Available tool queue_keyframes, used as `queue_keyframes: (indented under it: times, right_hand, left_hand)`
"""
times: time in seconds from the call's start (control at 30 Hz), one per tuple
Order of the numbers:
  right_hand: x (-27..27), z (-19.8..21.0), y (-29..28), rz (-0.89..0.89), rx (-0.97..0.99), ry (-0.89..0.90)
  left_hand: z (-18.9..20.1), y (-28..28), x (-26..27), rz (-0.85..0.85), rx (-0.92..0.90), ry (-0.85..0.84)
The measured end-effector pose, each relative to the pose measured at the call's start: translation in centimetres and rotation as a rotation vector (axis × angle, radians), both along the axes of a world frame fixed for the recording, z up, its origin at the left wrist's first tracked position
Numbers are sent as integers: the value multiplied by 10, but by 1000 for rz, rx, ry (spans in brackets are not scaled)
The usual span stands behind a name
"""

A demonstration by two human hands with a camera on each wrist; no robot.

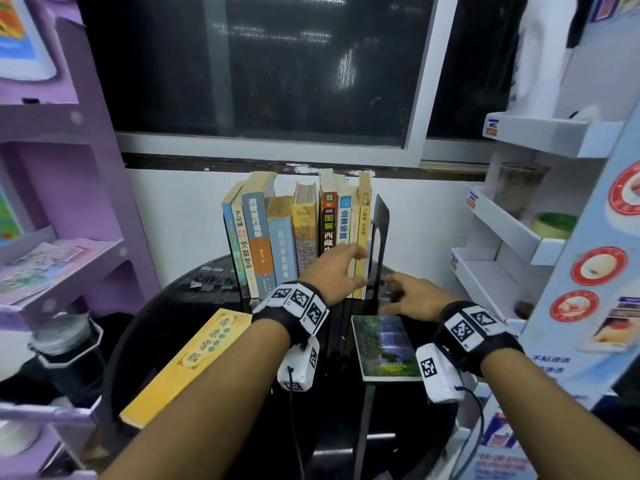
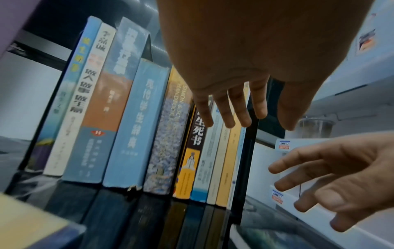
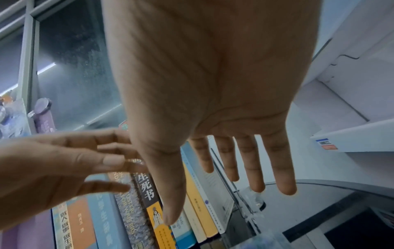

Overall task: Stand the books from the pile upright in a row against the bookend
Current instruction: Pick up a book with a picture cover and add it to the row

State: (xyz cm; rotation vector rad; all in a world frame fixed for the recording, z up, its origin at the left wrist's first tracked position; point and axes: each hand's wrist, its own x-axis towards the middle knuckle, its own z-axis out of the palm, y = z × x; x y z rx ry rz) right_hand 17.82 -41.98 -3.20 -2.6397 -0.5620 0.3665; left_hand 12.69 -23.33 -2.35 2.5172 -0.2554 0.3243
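Table: round black glossy table point(image 1: 242, 427) in front of me, carrying all that follows.
Row: upright row of paperback books point(image 1: 298, 233), spines toward me, at the table's far edge; its right end stands against the bookend, its left books lean a little right.
Bookend: thin black metal bookend point(image 1: 380, 233), upright at the row's right end.
Yellow book: long yellow book with a gold title panel point(image 1: 188, 365) lies flat, left of and nearer me than the bookend.
Green book: small book with a green waterfall cover point(image 1: 384, 346) lies flat just nearer me than the bookend.
My left hand: my left hand point(image 1: 332, 271), fingers spread and straight, in front of the row's right-hand spines, holding nothing; contact I cannot tell.
My right hand: my right hand point(image 1: 410, 297), fingers loose and spread, above the table beside the bookend's foot, gripping nothing.
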Motion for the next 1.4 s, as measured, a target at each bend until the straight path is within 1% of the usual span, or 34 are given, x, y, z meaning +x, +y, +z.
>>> queue_keyframes:
  times: [0.17,0.3,0.43,0.5,0.67,0.87,0.93,1.03,1.2,1.33,1.4]
  right_hand:
    - [-5,-11,-10,-7,-96,30]
    - [-5,-21,-14,-21,-112,66]
    - [-7,-27,-15,-15,-106,105]
    - [-7,-29,-14,-8,-105,107]
    - [-5,-33,-14,5,-107,105]
    - [-4,-35,-12,10,-150,58]
    - [-4,-35,-12,22,-190,30]
    - [-4,-35,-13,10,-181,19]
    - [-4,-32,-14,6,-89,27]
    - [-6,-26,-15,28,6,105]
    - [-8,-22,-16,20,48,108]
  left_hand:
    - [-20,-6,-4,-9,29,296]
    - [-34,-14,-3,-11,86,427]
    - [-44,-21,0,-35,95,579]
    - [-48,-25,1,-38,165,617]
    - [-53,-29,3,-25,318,568]
    - [-56,-33,1,-2,333,508]
    - [-57,-34,1,-13,306,480]
    - [-56,-35,1,-37,255,457]
    - [-57,-34,0,-58,149,440]
    - [-57,-31,0,-66,46,421]
    - [-56,-28,0,-58,-19,390]
